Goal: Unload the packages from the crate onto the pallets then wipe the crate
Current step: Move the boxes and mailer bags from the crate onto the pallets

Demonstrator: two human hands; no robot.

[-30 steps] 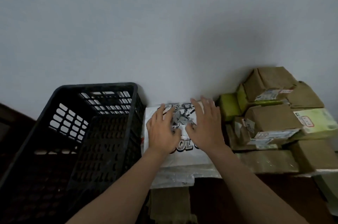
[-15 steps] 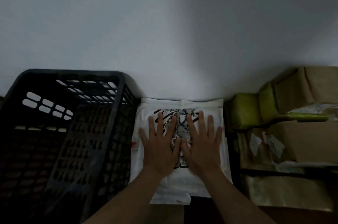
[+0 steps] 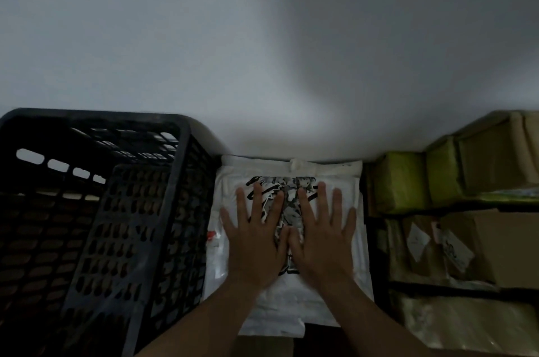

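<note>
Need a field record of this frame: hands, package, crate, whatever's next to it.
white package: lies flat between black crate and stacked parcels, far edge at the wall, printed graphic on top
left hand: flat on the package, fingers spread
right hand: flat on the package, beside the left hand
black crate: left of the package, open top; inside too dark to tell contents
stacked parcels: right of the package, green and brown wrapping
cloth: none in view
</note>
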